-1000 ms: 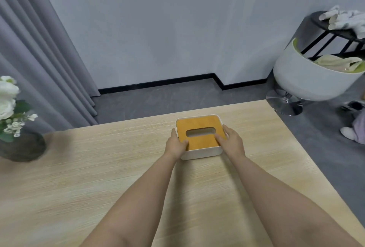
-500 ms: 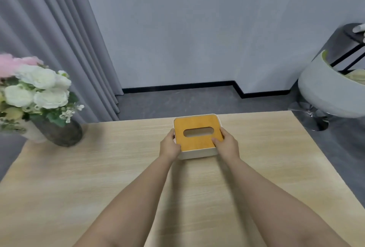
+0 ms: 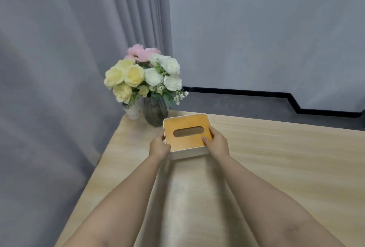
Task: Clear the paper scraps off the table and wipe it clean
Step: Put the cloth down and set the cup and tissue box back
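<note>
I grip the tissue box (image 3: 187, 135) with my left hand (image 3: 159, 146) and right hand (image 3: 216, 144) clasping its near corners, steadying it on the worktop (image 3: 276, 157) beside the flower vase (image 3: 155, 113) at the far-left corner, where no paper scraps show.

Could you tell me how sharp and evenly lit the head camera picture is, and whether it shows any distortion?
Head view: soft, even light, with no harsh glare; the forearms cast faint shadows on the table. The tissue box and flowers are fairly sharp, the curtain at left smeared. Wide-angle bend shows in the baseboard and table edge.
</note>
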Tool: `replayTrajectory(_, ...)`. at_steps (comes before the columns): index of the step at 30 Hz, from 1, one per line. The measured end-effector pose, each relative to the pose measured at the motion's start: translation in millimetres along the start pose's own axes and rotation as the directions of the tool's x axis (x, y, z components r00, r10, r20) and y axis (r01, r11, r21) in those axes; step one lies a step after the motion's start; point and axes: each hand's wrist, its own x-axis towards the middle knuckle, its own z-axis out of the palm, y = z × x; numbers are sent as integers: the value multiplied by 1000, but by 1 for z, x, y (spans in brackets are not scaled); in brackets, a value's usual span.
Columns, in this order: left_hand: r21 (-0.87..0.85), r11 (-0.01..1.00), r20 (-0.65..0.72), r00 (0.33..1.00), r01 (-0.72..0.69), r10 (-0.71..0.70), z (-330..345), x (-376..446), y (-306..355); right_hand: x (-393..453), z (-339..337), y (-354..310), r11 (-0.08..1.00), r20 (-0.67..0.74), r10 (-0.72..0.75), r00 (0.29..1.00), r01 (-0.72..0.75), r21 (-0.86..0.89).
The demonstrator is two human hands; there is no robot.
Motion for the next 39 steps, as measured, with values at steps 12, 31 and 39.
replayTrajectory(12,-6,997,-54,995,78,-78,-130,35,-85,-14,136,-81,998,95,-53,994,57,-36)
replayTrajectory(31,109,994,66,998,12,-19,-146,47,-120,-15,170,-80,991,156,-83,984,99,-94)
replayTrajectory(39,692,660,176,955,-292,239,-133,30,-144,-17,163,-66,945,200,-227,953,265,-190)
